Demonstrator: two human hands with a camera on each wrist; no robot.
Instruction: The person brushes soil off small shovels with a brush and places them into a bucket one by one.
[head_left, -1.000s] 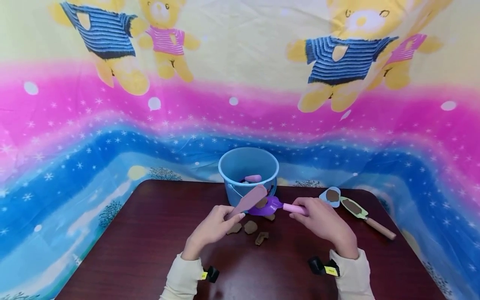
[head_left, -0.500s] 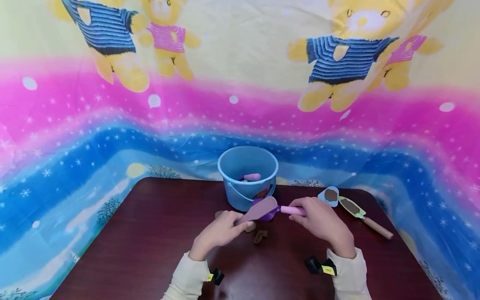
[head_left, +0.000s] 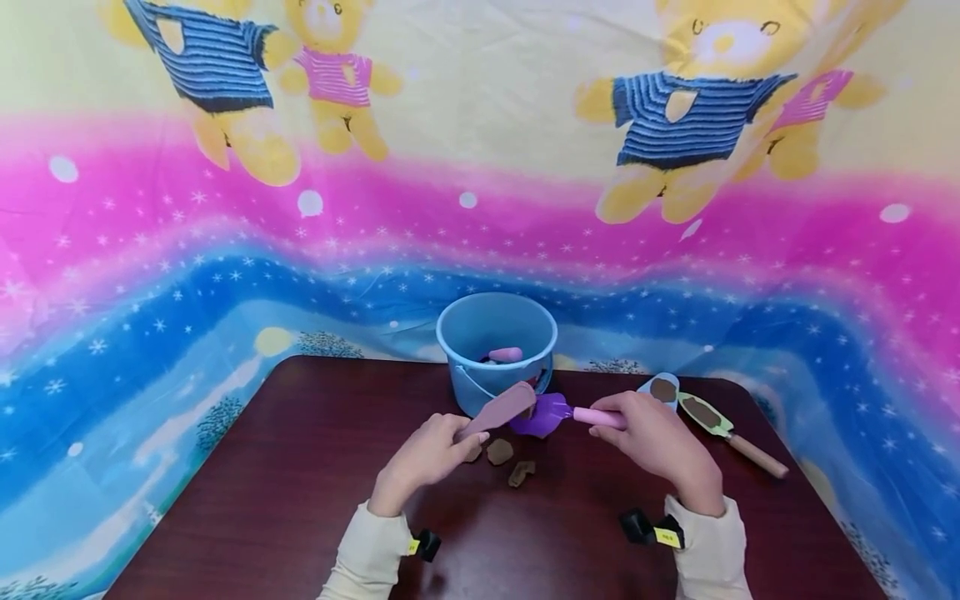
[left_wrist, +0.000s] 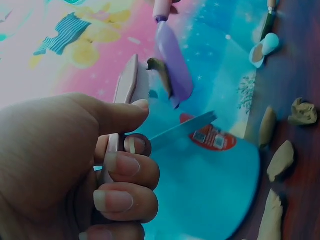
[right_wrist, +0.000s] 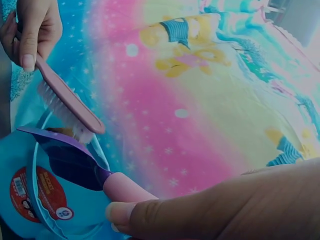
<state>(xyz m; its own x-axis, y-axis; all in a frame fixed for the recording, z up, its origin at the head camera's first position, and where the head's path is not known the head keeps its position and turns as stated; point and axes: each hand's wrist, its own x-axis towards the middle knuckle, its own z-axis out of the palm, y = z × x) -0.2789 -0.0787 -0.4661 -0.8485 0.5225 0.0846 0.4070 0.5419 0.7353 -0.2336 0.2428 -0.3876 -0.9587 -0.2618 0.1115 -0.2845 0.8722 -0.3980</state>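
My left hand (head_left: 423,458) grips a pink scrubbing brush (head_left: 501,408); its white bristles (right_wrist: 62,107) face the shovel in the right wrist view. In my right hand (head_left: 660,437) is the pink handle of a purple toy shovel (head_left: 543,418), its blade in front of the bucket. A brown clay-like lump (left_wrist: 161,75) lies on the blade, with the brush head close beside it. Several similar brown lumps (head_left: 500,452) lie on the table below the brush. The light blue bucket (head_left: 472,390) stands just behind, and a pink handle (head_left: 506,355) shows inside it.
To the right on the dark wooden table (head_left: 300,467) lie a light blue scoop (head_left: 647,385) and a green trowel (head_left: 705,412) with a wooden handle, each carrying brown material. A bear-print cloth (head_left: 480,242) hangs behind and around the table.
The brush swung right across the shovel's blade, then came back left. My right hand and the shovel have shifted slightly to the right.
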